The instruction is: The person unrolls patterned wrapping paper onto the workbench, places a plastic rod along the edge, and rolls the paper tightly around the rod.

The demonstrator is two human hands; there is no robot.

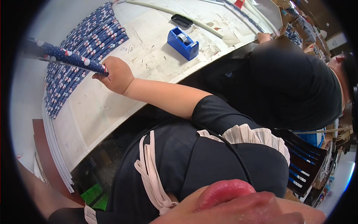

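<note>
My right hand [117,75] is closed around the near end of a roll of navy wrapping paper [71,58] with a snowman print. The roll slants away to the left edge, its far end lost in the dark rim of the view. Under and beside it, several similar wrapping paper rolls [99,35] lie side by side on the white table [149,44]. Of my left arm only the forearm [44,188] shows at the lower left; the hand is outside the picture. A blue tape dispenser [183,43] stands on the table beyond my right hand.
Near the dispenser lie a black object [182,20] and a long pale strip [205,25]. A co-worker in black [294,87] is at the right, one hand [264,37] at the table edge. A dark slatted chair [302,160] stands behind; a green item [93,196] is below the table.
</note>
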